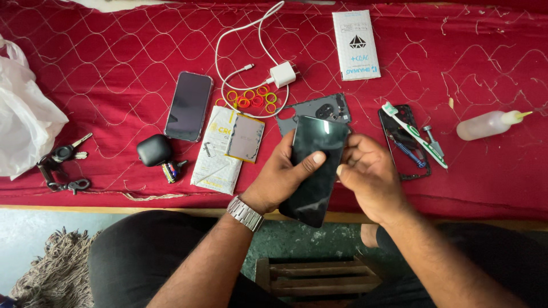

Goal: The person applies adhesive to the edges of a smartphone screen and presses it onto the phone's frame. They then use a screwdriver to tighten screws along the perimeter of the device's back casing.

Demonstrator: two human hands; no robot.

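Over the worktop's point(114, 45) near edge, the left hand point(279, 174) clamps a dark phone screen panel point(314, 171); the right hand point(368, 174), at 3 o'clock, pinches its side. Held past the edge, the glossy glass could slip and fall.

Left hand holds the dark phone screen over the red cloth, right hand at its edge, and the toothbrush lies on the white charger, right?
Not quite. In the head view the toothbrush lies across the black phone frame, not the white charger. The rest holds: left hand, dark phone screen, right hand, red cloth.

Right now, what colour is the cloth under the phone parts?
Red, with a thin pale wavy lattice pattern, on the cloth; head view.
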